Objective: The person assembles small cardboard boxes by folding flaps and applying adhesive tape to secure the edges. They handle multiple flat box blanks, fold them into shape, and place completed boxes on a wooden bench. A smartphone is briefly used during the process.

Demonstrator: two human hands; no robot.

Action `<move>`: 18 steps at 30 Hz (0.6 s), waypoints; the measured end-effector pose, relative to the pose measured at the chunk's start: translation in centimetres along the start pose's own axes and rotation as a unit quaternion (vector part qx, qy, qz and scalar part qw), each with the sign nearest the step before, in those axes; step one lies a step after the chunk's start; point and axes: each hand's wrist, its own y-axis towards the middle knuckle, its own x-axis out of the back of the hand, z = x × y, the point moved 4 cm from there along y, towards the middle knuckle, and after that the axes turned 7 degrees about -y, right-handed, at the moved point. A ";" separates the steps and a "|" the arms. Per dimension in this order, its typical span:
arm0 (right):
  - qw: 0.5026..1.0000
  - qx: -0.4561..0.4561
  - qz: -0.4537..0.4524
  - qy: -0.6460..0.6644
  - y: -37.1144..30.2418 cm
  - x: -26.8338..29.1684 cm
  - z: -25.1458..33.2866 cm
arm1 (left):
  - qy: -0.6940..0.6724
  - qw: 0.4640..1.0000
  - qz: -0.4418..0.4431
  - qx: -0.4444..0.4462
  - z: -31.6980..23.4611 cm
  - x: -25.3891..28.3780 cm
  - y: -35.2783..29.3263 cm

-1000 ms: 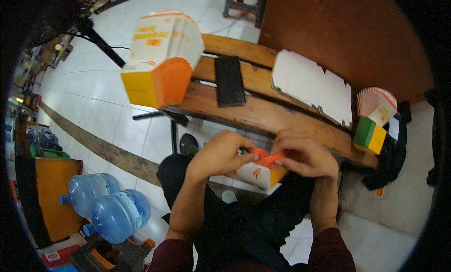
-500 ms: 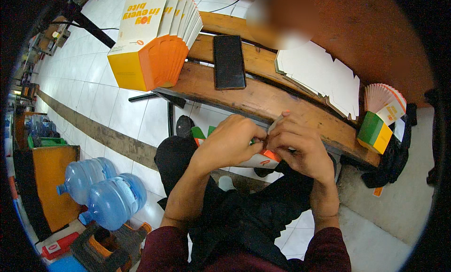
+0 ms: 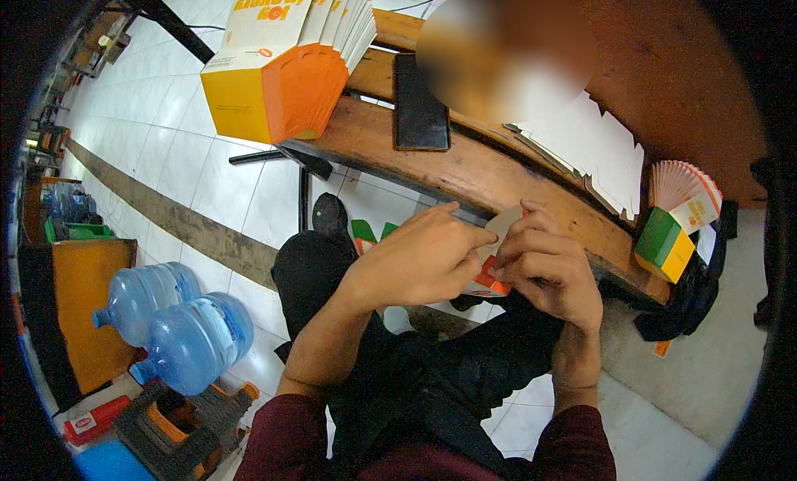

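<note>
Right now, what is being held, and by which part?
A carton: the right hand holds its red end beside the raised flap; the left hand covers its body, exact grip hidden.

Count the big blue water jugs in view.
2 clear ones, both at lower left: the upper jug beside the orange panel, and the lower jug nearer the person. Bluish containers farther back are too small to identify; others may be hidden.

From here, orange lettering (image 3: 270, 0) is standing upside down on the stacked cartons (image 3: 286, 70), fine print (image 3: 233, 108) is crossing their yellow panel (image 3: 236, 91); marking on the held carton (image 3: 484, 277) is looking illegible.
</note>
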 end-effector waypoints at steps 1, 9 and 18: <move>1.000 0.007 0.006 -0.007 -0.1 0.0 0.1 | -0.004 1.000 -0.005 -0.019 0.0 -0.1 -0.1; 0.996 0.031 0.069 -0.051 0.0 -1.5 0.3 | 0.062 0.998 -0.006 -0.002 -0.1 -1.0 0.0; 0.984 -0.081 0.158 -0.016 -0.5 -2.5 -0.9 | 0.055 0.993 0.030 0.096 -0.2 -0.9 0.0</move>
